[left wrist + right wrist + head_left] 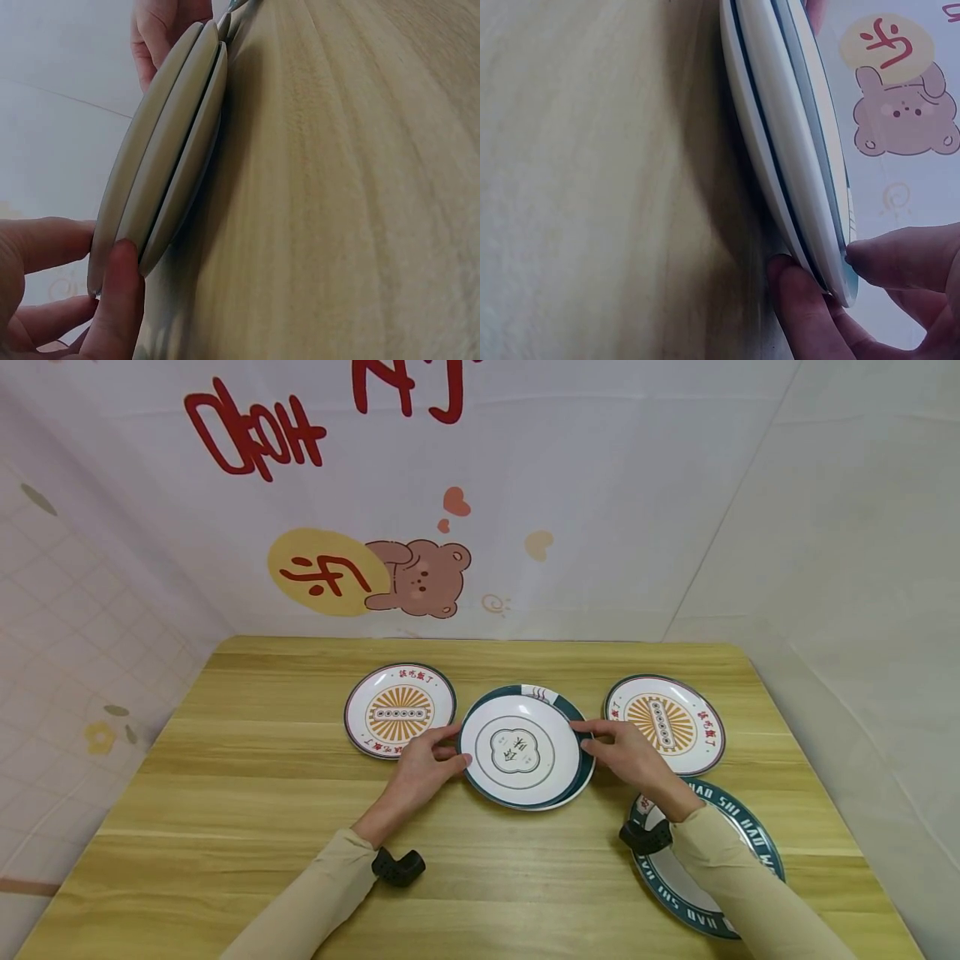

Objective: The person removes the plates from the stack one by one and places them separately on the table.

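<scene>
Several plates lie stacked at the middle of the table. On top is a smaller white plate (487, 777) with a four-lobed emblem, set off-centre to the left over a plate with a wide dark-green rim (573, 706). In the left wrist view a third plate (196, 159) shows at the bottom of the stack. My left hand (426, 768) grips the stack's left edge with fingers and thumb. At the right edge my right hand (633, 756) pinches the rim, one digit on the green-rimmed plate and others against the side below. The undersides are hidden in the head view.
A sunburst-patterned plate (371, 743) lies behind my left hand. Its match (701, 752) lies beyond my right hand. A large green-rimmed lettered plate (757, 839) is partly covered by my right sleeve. A printed cloth wall (600, 568) stands at the table's back edge.
</scene>
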Demonstrator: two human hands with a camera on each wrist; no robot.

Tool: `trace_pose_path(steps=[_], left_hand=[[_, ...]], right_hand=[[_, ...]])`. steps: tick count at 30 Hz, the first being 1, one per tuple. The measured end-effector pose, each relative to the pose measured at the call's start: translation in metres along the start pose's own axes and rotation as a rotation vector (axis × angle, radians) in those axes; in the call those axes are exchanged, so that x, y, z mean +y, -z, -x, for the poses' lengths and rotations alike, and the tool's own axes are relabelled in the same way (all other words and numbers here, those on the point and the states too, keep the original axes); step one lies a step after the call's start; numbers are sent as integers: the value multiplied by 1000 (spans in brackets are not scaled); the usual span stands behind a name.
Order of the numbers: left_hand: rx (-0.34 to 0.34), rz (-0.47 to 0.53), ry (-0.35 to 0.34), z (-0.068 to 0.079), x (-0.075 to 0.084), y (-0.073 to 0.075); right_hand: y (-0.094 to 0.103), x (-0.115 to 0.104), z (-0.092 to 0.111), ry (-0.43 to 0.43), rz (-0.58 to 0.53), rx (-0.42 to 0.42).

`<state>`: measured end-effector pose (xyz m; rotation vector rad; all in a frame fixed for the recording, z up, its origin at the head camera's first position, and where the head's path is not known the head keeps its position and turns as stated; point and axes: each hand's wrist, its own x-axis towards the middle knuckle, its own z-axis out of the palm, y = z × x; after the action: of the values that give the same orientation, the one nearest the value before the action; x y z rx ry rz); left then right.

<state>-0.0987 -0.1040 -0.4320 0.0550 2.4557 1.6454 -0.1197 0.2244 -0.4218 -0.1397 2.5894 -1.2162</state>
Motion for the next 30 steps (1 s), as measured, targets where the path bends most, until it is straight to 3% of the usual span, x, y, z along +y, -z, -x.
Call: trace_pose_path(steps=[4,10,30], left_hand=[[8,18,-7,0,-1,1],[-9,125,12,1,-1,1],[-9,207,80,1,-4,5]], right_hand=[[0,0,-1,-5,0,-10],[0,-2,1,-17,1,-20],[-2,1,1,15,-5,-9]])
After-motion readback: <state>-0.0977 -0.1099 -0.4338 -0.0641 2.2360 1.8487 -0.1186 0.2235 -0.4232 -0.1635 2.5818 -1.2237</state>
